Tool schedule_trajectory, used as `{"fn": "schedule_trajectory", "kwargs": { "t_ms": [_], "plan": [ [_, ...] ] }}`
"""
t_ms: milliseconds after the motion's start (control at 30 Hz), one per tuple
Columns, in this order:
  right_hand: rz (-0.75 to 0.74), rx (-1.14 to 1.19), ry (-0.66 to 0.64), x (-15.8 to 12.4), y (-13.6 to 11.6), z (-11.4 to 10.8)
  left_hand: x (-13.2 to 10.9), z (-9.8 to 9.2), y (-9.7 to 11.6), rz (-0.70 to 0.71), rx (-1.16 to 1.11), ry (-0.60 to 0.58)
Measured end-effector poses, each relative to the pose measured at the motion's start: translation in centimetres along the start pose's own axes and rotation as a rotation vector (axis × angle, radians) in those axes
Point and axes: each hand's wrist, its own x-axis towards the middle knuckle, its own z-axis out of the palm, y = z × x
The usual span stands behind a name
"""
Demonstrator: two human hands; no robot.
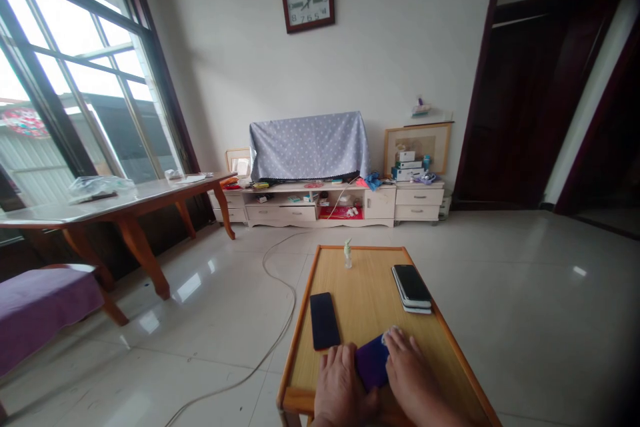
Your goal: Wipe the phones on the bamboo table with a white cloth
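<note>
Both of my hands rest at the near end of a low wooden table (367,297). A dark purple flat thing (373,360), perhaps a phone or cloth, lies between them. My left hand (340,387) lies on the table with its fingers against the thing's left edge. The fingers of my right hand (413,377) lie flat over its right side, with a bit of white cloth (387,335) showing at the fingertips. A black phone (324,320) lies just ahead of my left hand. At the table's right edge sits a stack of phones (411,287). A small spray bottle (347,254) stands at the far end.
A white cable (280,293) trails over the tiled floor left of the table. A long wooden table (125,203) stands by the window, a purple-cushioned seat (40,307) near left. A cloth-covered television (309,145) sits on a white cabinet (333,203) at the far wall.
</note>
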Motion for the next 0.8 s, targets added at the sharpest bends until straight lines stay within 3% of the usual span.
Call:
{"fn": "schedule_trajectory", "kwargs": {
  "t_ms": [100, 167, 367, 533, 600, 800],
  "plan": [
    [-0.212, 0.087, -0.113, -1.5, -2.2, 0.7, 0.0, -0.2, 0.1, -0.014, 0.003, -0.003],
    [-0.264, 0.113, -0.13, -1.6, -2.3, 0.7, -0.1, -0.2, 0.2, -0.011, 0.003, 0.0],
    [0.019, 0.028, 0.003, -0.3, 0.7, -1.0, -0.1, -0.2, 0.4, 0.019, 0.027, 0.016],
    [-0.191, 0.153, -0.054, -3.1, -2.7, -1.1, 0.1, 0.1, 0.2, 0.028, 0.056, -0.004],
    [-0.221, 0.175, -0.065, -3.5, -2.8, -1.2, 0.1, 0.1, 0.2, 0.04, 0.06, -0.006],
    [0.034, 0.065, -0.001, -1.8, 1.3, -2.1, 0.1, -0.1, 0.5, 0.052, 0.089, 0.028]
  ]
}}
